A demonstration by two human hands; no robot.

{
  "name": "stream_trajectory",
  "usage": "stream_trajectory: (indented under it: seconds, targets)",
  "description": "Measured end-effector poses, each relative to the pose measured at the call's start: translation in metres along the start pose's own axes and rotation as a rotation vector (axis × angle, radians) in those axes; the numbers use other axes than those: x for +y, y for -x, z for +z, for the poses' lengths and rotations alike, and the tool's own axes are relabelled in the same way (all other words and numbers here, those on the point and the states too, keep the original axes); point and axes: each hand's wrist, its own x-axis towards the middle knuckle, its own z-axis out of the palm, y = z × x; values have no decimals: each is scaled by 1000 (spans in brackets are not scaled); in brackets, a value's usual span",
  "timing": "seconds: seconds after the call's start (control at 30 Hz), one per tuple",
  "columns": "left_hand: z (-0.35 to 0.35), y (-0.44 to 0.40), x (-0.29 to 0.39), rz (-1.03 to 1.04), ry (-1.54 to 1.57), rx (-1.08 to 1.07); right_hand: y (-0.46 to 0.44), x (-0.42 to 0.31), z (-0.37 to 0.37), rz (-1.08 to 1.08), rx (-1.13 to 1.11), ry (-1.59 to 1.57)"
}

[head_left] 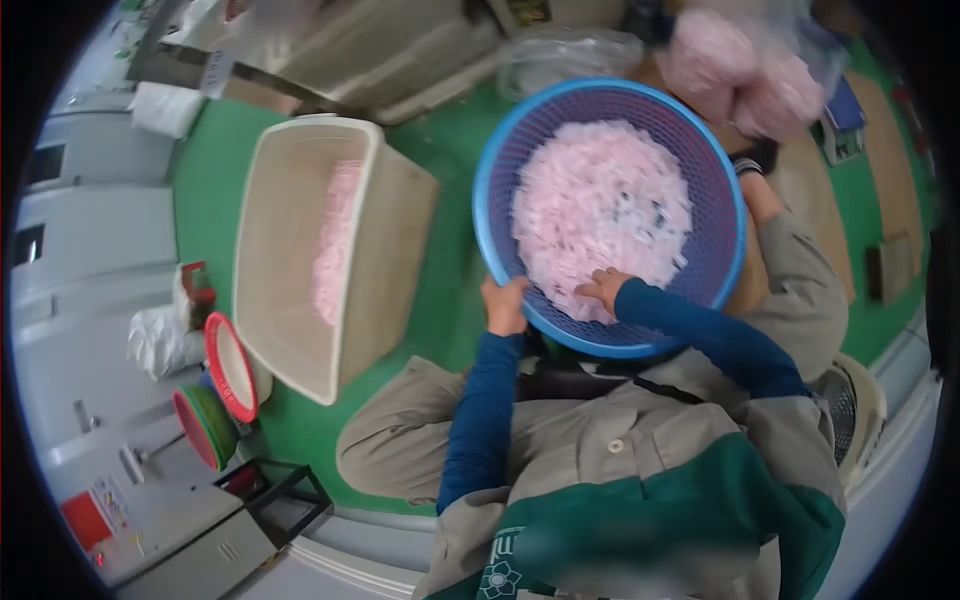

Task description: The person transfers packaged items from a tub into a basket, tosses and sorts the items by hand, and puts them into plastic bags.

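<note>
A big round blue plastic basket [735, 255] with mesh walls stands in front of me. Inside lies a heap of small pale pink pieces [580, 190], with some darker bits among them on the right side; I cannot tell what kind of pieces they are. My left hand [506, 306] grips the basket's near-left rim, its fingers closed over the edge. Reaching over the near side, my right hand [606, 289] rests on the pink pieces, fingers spread, with nothing visibly held.
To the left, a deep cream tub [400, 240] contains more pink pieces. Red and green basins [230, 365] stand farther left. Clear bags of pink material [715, 65] sit behind the basket, beside another person's shoe. A stool [860, 405] is at my right.
</note>
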Motion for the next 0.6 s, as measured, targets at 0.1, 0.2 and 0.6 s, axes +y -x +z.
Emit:
stream_trajectory:
  seconds: [0.1, 0.2, 0.6]
  targets:
    - [3, 4, 9, -6, 47, 0, 37, 31, 12, 128, -154, 14]
    - [6, 7, 11, -18, 71, -1, 66, 34, -23, 253, -150, 4]
    - [19, 26, 34, 15, 69, -44, 127, 117, -124, 603, 1171, 154]
